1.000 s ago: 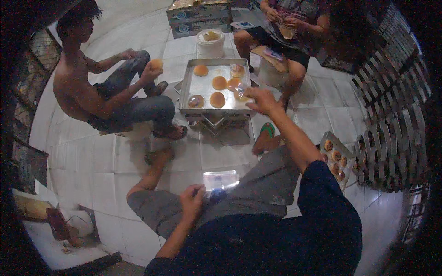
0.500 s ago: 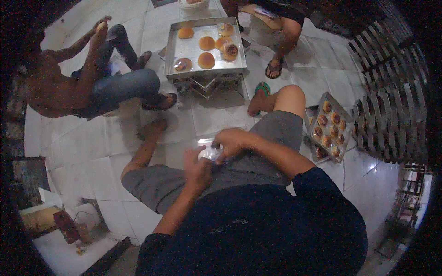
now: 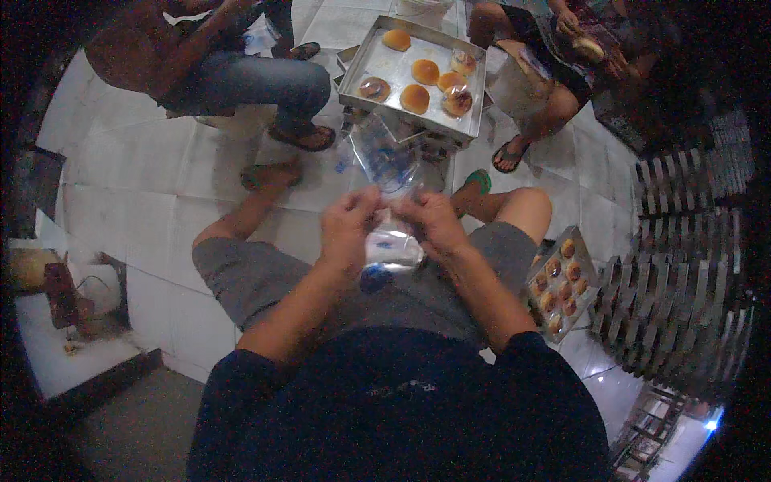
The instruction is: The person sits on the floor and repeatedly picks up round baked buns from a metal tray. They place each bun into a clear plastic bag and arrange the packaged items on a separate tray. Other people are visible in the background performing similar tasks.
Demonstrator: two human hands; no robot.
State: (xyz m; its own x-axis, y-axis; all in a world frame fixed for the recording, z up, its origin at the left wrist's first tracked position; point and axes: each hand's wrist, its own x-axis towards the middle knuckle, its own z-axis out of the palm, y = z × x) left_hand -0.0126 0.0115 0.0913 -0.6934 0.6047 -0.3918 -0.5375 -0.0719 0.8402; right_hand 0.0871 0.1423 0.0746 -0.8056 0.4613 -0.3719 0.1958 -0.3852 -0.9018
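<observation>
Both my hands pinch the near edge of a clear plastic bag (image 3: pixel 385 157) with blue print, held up in front of my lap. My left hand (image 3: pixel 347 229) grips its left side and my right hand (image 3: pixel 435 223) its right side, fingers closed. Below them, a stack of clear plastic bags (image 3: pixel 393 247) rests on my lap. Beyond the raised bag stands a metal tray (image 3: pixel 365 60) with several round buns (image 3: pixel 425 72), some plain golden, some in clear wrapping with a darker top.
A second tray (image 3: pixel 580 309) of wrapped buns lies on the floor at my right, beside stacked metal racks or trays (image 3: pixel 666 313). A seated person (image 3: pixel 241 80) is at the far left; another person (image 3: pixel 590 48) at the far right holds a bun (image 3: pixel 589 49).
A single bag is now raised and stretched between my hands, which were close together over the stack on my lap. The view has shifted, and the person at far right shows more.
</observation>
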